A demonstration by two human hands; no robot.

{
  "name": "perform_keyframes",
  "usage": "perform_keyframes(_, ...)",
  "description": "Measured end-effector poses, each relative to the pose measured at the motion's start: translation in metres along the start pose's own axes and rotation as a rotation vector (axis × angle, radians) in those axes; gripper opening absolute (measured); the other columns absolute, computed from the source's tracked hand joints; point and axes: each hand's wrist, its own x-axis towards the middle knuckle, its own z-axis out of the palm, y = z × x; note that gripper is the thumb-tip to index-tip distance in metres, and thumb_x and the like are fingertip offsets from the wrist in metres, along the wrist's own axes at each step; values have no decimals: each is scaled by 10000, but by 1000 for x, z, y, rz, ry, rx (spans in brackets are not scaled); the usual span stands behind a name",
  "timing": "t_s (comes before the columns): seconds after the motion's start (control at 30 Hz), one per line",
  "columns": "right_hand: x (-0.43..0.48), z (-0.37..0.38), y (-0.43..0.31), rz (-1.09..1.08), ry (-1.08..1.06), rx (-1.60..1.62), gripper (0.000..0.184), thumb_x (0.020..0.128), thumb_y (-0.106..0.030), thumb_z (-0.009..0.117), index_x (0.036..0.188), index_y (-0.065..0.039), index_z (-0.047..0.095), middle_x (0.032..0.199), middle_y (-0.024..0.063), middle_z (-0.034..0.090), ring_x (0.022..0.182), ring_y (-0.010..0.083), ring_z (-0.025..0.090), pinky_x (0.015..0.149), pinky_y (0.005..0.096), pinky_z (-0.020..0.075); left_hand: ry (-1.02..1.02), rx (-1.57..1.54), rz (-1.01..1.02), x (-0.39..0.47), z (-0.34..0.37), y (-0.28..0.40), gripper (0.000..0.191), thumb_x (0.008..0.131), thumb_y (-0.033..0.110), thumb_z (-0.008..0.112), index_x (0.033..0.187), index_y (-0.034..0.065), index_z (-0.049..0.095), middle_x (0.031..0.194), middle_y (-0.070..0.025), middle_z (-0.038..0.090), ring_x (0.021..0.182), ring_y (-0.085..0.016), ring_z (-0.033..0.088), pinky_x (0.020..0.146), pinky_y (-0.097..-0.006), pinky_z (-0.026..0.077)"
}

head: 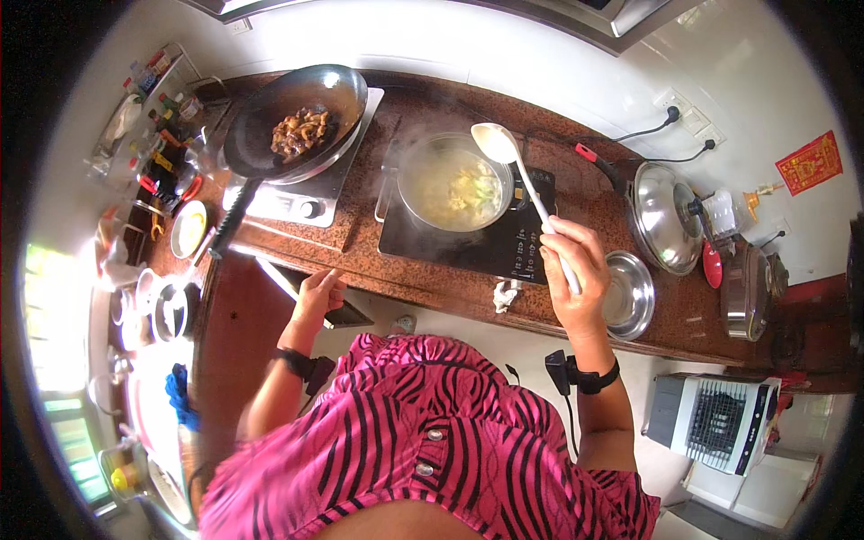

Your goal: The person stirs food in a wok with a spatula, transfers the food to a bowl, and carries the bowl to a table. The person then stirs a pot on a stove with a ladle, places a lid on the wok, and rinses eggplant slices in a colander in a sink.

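Observation:
My right hand [577, 270] grips the handle of a white ladle [496, 143], whose bowl is raised at the right rim of a steaming pot. The metal pot [453, 182] holds cloudy soup with pale and green pieces and stands on a black induction cooktop [432, 253]. My left hand [321, 297] hangs at the counter's front edge, with nothing seen in it; its fingers are loosely bent. To the left, a black wok [250, 128] with browned meat pieces [300, 133] rests tilted on a second cooktop [297, 206], its handle pointing towards me.
At the right are a metal bowl [628, 297], a domed wok lid [665, 216] and an electric pan [742, 290]. A crumpled white cloth [505, 295] lies near the front edge. Bottles [165, 115], a small plate [189, 229] and a sink area are at the left.

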Motion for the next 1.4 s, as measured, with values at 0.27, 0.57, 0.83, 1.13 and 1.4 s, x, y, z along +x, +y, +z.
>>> perform_keyframes(0.27,1,-3,10,-17,63,8,148,743,23,648,881,-14,608,958,121,604,853,244,611,725,319,502,14,-15,-16,-5,7,-4,266,875,290,575,970,42,592,769,-5,569,582,-69,503,524,-205,459)
perform_keyframes(0.57,-2,-21,25,67,195,8,110,781,26,603,887,-2,616,969,128,606,873,232,606,756,316,488,-29,-79,-5,-3,18,-2,237,873,260,579,938,32,583,755,-12,558,562,-70,497,492,-192,440)
perform_keyframes(0.83,-27,-43,40,428,372,410,127,887,-13,485,952,73,553,1031,176,560,864,282,627,762,357,563,-24,-66,-39,6,27,-2,200,880,235,568,879,36,585,704,-6,547,525,-64,486,469,-191,425)
perform_keyframes(1.13,-36,-49,38,430,469,366,148,899,-20,461,964,87,539,1016,186,567,841,308,635,742,369,569,-73,-27,-63,13,36,1,188,882,240,562,855,54,578,709,-6,549,543,-67,499,480,-196,438)
perform_keyframes(1.4,-28,-34,29,321,374,353,119,870,29,477,955,63,553,1000,183,575,836,304,638,738,352,568,-104,12,-65,15,38,6,224,880,264,566,883,40,573,741,-18,558,568,-74,513,499,-203,446)
